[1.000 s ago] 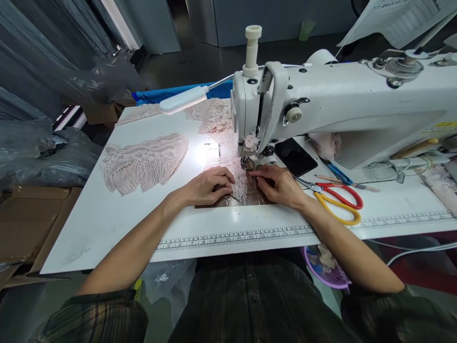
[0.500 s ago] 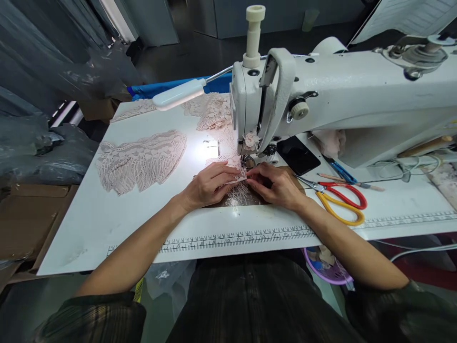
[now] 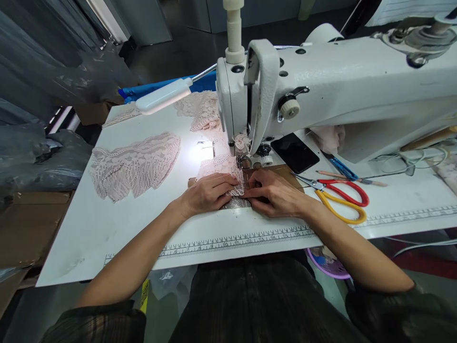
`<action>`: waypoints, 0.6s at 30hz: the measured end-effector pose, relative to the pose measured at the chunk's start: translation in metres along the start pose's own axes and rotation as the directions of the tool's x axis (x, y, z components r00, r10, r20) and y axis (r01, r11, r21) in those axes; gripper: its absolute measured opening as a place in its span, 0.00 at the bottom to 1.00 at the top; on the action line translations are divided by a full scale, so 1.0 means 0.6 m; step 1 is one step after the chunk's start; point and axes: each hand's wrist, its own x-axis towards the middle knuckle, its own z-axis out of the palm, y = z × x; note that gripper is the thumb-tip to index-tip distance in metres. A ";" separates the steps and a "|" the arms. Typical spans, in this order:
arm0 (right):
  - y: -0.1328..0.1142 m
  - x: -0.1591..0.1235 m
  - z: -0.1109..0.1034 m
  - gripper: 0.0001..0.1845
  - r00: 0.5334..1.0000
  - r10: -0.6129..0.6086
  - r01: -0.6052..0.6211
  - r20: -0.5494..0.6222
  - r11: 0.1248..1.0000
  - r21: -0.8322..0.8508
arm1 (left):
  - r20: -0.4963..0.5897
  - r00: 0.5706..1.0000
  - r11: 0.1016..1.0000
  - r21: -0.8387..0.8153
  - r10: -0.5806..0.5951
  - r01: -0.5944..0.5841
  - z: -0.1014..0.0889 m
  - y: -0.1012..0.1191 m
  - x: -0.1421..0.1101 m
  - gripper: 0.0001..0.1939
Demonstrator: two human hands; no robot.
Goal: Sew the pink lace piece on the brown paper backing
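My left hand [image 3: 209, 193] and my right hand [image 3: 274, 193] meet just in front of the presser foot [image 3: 245, 162] of a white sewing machine [image 3: 321, 90]. Both pinch a small piece of pale pink lace [image 3: 223, 167] between them, fingers curled and pressed on its near edge. The lace runs back under the needle. It lies over a brown plate [image 3: 285, 171] set in the white table [image 3: 107, 224].
A larger pink lace piece [image 3: 134, 164] lies at the left, more lace [image 3: 200, 109] behind. A lamp [image 3: 162, 95] lights the needle area. Red-and-yellow scissors [image 3: 339, 200], a phone [image 3: 294, 152], a pencil and a blue tool sit to the right. A ruler strip [image 3: 235, 240] edges the table front.
The lace that lay flat between my hands is now gathered up; both hands have closed in on it and pinch it together. The view has shifted slightly right and down.
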 end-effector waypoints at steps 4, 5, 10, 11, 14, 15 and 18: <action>0.001 -0.001 -0.010 0.15 0.999 0.024 -0.026 0.032 0.998 0.061 | -0.012 0.998 0.998 -0.002 -0.061 0.061 0.003 0.009 0.003 0.04; 0.005 0.000 -0.014 0.15 0.998 0.041 -0.045 0.039 0.994 0.102 | -0.010 0.997 0.997 -0.001 -0.080 0.080 0.004 0.012 0.003 0.04; 0.039 0.022 -0.027 0.17 0.969 0.249 -0.245 0.008 0.949 0.198 | 0.015 0.994 0.992 0.072 -0.105 0.104 0.007 0.022 -0.001 0.06; 0.045 0.026 -0.026 0.18 0.961 0.276 -0.272 -0.002 0.949 0.163 | 0.021 0.996 0.992 0.085 -0.091 0.089 0.007 0.022 -0.002 0.06; 0.051 0.028 -0.012 0.20 0.960 0.281 -0.280 -0.007 0.959 0.043 | 0.044 0.998 0.994 0.096 -0.048 0.044 0.006 0.023 -0.003 0.07; 0.051 0.025 -0.007 0.20 0.965 0.263 -0.263 -0.004 0.965 0.020 | 0.049 0.998 0.995 0.094 -0.040 0.036 0.005 0.022 -0.003 0.07; 0.048 0.015 0.002 0.21 0.983 0.183 -0.183 0.008 0.983 0.002 | 0.053 0.998 0.996 0.083 -0.036 0.031 0.005 0.021 -0.002 0.07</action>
